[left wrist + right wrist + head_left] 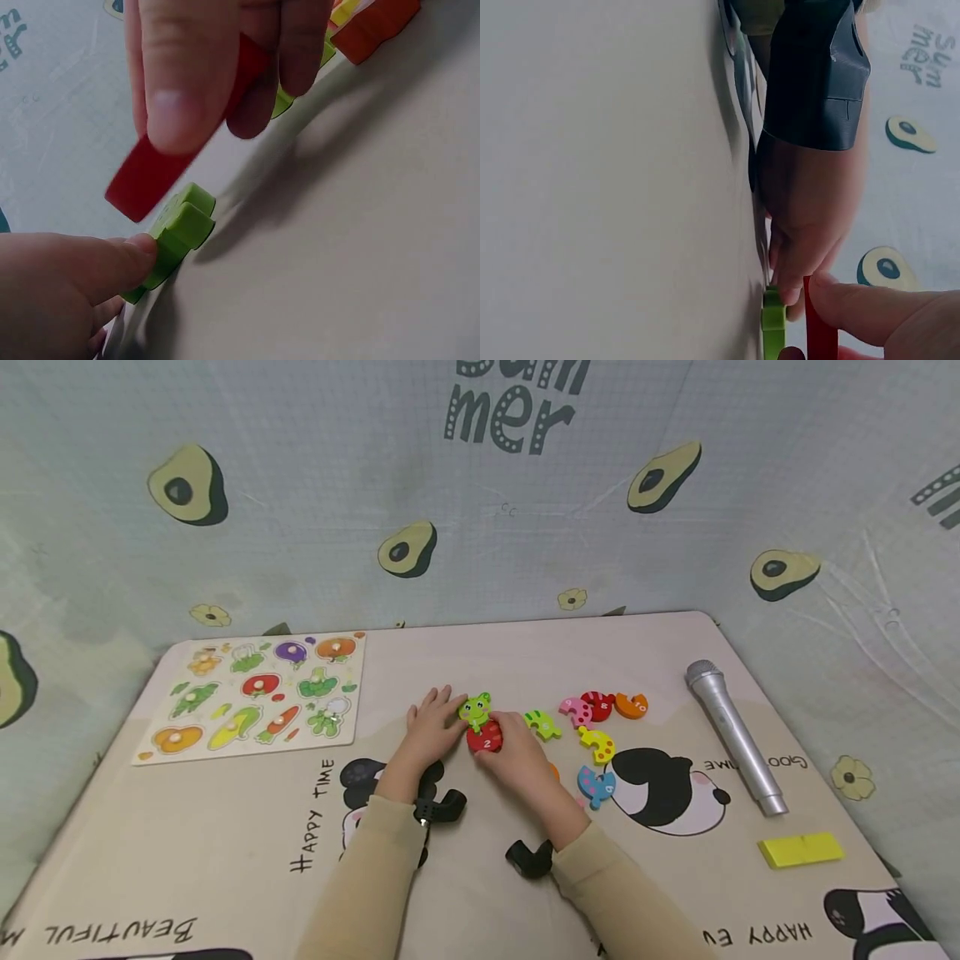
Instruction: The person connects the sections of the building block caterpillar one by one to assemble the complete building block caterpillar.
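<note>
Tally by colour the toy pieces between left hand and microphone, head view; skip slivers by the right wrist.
Green pieces: 2
Red pieces: 2
Pink piece: 1
Orange piece: 1
Yellow piece: 1
Blue piece: 1
Total: 8

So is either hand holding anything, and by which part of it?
The right hand pinches the red number 2 piece by its edge, between thumb and fingers. The left hand touches the green frog-faced piece at its left side.

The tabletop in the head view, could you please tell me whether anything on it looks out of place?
Perhaps the silver microphone, lying aslant near the right edge of the table: it seems unrelated to the colourful toy pieces. Nothing looks spilled.
</note>
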